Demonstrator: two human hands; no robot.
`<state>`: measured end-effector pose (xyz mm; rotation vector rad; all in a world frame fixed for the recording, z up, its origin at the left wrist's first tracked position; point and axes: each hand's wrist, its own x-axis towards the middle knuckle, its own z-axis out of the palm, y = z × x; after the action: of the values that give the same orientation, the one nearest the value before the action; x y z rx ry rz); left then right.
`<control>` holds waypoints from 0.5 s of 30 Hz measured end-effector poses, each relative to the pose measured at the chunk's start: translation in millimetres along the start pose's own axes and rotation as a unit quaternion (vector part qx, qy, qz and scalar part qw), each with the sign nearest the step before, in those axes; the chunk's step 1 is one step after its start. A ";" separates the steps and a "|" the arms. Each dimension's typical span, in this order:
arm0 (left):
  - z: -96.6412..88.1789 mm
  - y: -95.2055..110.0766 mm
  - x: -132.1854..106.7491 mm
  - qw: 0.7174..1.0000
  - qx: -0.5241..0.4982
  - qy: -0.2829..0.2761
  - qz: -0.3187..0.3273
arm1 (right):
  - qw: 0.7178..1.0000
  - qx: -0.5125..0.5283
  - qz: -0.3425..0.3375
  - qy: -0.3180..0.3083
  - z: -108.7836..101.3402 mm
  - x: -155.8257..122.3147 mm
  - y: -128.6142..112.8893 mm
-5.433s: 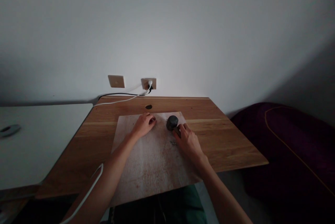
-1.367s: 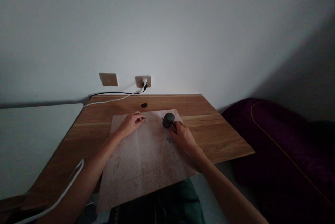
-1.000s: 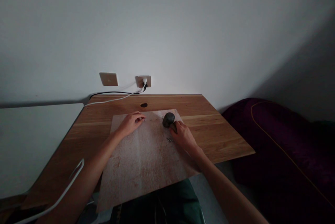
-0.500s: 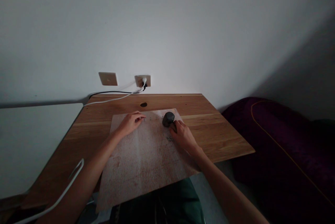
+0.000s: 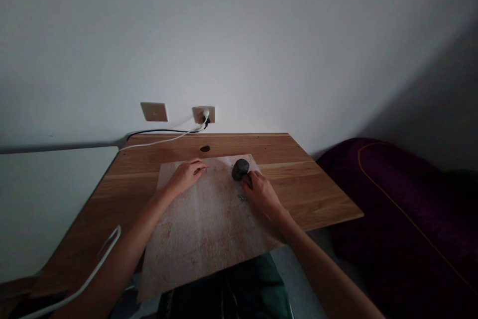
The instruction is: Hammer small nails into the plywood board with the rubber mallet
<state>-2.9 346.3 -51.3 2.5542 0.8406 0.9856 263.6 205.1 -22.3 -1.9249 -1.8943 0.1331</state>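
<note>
A flat wooden board (image 5: 201, 229) lies on the table, its near edge over my lap. My left hand (image 5: 188, 173) rests at the board's far left part, thumb and fingertips pinched on a small thin nail (image 5: 206, 169) standing there. More small nails (image 5: 215, 168) stand in a row to its right. My right hand (image 5: 261, 190) is closed around the handle of a dark-headed mallet (image 5: 240, 169); the hand hides most of the handle. The head is low over the board's far right part. Several loose nails (image 5: 242, 198) lie just left of my right hand.
The wooden table (image 5: 317, 194) meets the wall at the back, with a cable hole (image 5: 205, 149) in it. A white cable (image 5: 160, 144) and a black one run left from the wall socket (image 5: 203, 115). A white panel (image 5: 48, 204) stands left; purple fabric (image 5: 358, 179) is right.
Hardly anything differs. The fingers of my left hand have shifted very slightly at the nail; the mallet and my right hand stay in place.
</note>
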 end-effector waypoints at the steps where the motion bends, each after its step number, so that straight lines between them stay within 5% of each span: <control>1: 0.3 -0.3 0.1 1.000 0.001 -0.001 0.002 | 1.000 -0.001 0.002 0.000 -0.2 -0.1 -0.2; 15: 1.9 3.4 2.8 0.999 0.053 0.006 0.005 | 1.000 -0.005 -0.001 -0.001 0.3 0.7 0.3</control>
<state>1.5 345.3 -49.7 2.6451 0.9075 0.9860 263.8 205.9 -22.5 -1.9303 -1.9004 0.1257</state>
